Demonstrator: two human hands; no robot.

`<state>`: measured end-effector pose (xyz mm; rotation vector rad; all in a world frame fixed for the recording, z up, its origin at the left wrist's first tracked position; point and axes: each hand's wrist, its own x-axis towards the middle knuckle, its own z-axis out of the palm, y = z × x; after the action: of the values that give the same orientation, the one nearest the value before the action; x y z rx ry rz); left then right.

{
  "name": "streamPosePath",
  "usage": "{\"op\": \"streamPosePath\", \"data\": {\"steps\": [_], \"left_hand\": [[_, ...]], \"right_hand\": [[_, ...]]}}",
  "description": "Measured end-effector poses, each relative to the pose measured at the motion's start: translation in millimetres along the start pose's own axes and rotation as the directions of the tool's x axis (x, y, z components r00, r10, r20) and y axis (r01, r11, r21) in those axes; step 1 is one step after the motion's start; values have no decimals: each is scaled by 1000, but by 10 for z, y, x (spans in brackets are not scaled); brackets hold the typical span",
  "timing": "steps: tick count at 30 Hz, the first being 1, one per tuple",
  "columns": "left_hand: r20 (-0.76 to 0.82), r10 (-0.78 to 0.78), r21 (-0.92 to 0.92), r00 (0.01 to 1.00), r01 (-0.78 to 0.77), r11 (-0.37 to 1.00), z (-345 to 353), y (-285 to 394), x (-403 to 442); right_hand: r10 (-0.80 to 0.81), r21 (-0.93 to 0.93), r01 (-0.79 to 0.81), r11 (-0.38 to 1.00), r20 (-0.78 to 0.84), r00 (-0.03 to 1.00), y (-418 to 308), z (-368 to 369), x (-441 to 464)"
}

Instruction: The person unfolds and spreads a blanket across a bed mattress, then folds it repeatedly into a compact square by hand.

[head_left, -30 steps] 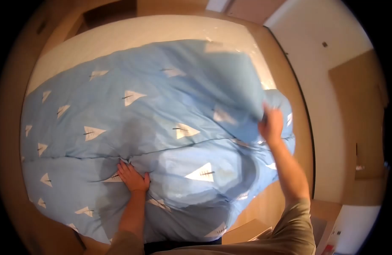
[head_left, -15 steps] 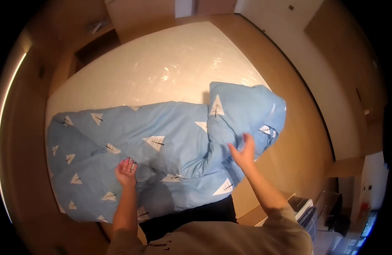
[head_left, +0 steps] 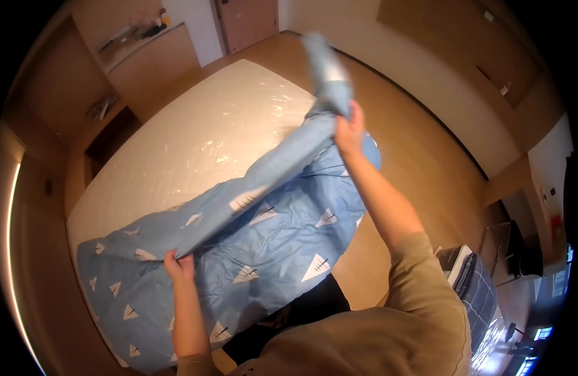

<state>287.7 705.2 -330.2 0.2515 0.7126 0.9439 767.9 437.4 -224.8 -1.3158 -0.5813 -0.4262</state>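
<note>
A blue duvet [head_left: 283, 232] printed with white triangular trees lies over the near part of a mattress [head_left: 195, 150] wrapped in clear plastic. My left hand [head_left: 180, 266] pinches a fold of the duvet near its middle. Raised at the right, my right hand [head_left: 349, 130] grips the duvet's upper edge, and a loose end sticks up beyond the fingers, blurred by motion. Between the two hands the lifted edge runs as a slanting ridge. Below that ridge the duvet is rumpled and shaded.
Wooden floor [head_left: 420, 156] runs along the mattress's right side. A dark checked folded cloth [head_left: 477, 285] lies at the lower right near a chair [head_left: 521, 250]. At the far left stands a wooden cabinet [head_left: 157, 59] with small items on top. A door [head_left: 248, 25] is at the back.
Both hands were off the duvet with fingers free; now each grips it. My right hand has risen and moved forward, lifting the duvet's edge. The view has shifted.
</note>
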Motion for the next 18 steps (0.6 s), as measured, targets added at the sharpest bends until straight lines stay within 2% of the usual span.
{"op": "streamPosePath", "data": {"steps": [2,4,5,6,7,8,9,10,12,15,17,18], "left_hand": [[83,-25,-47,996,29,998,339,-117,-569],[137,-71,-40,988,77,996,164,-474,-805],[123,-176,-25,977,181,983,210,-667,-1064],[166,-273,37,948,270,962,-87,-893,-1056],[85,-330,126,940,319,939,-170,-1106,-1223],[43,-366,198,930,351,915,-381,-1285,-1294],[7,-394,193,919,386,902,-534,-1376,-1405],[-21,-419,186,908,416,890,-636,-1431,-1480],[-82,-457,215,885,464,859,-936,-1432,-1492],[-45,-458,-8,888,458,889,-1190,-1020,-1375],[-109,-270,108,957,282,953,-1396,-624,-1174],[-154,-208,108,966,225,968,-1337,-486,-1149]], "right_hand": [[-120,-220,81,972,-166,979,-217,-651,-184],[73,85,-46,995,-346,936,-120,-1237,-536],[59,-80,-104,991,-443,895,186,-1582,-748],[434,-3,-520,854,-548,715,867,-2070,-1070],[695,263,-665,699,-470,544,760,-2124,-1355],[884,488,-744,457,-344,317,663,-2184,-1643],[953,562,-778,281,-261,155,775,-2315,-1940],[971,577,-796,185,-232,57,896,-2408,-2233],[975,569,-820,64,-211,-71,996,-2525,-2790],[951,521,-844,-126,-180,-253,948,-2388,-3366],[918,469,-833,-293,-104,-381,788,-2122,-3504],[937,406,-855,-322,6,-349,879,-2065,-3704]]}}
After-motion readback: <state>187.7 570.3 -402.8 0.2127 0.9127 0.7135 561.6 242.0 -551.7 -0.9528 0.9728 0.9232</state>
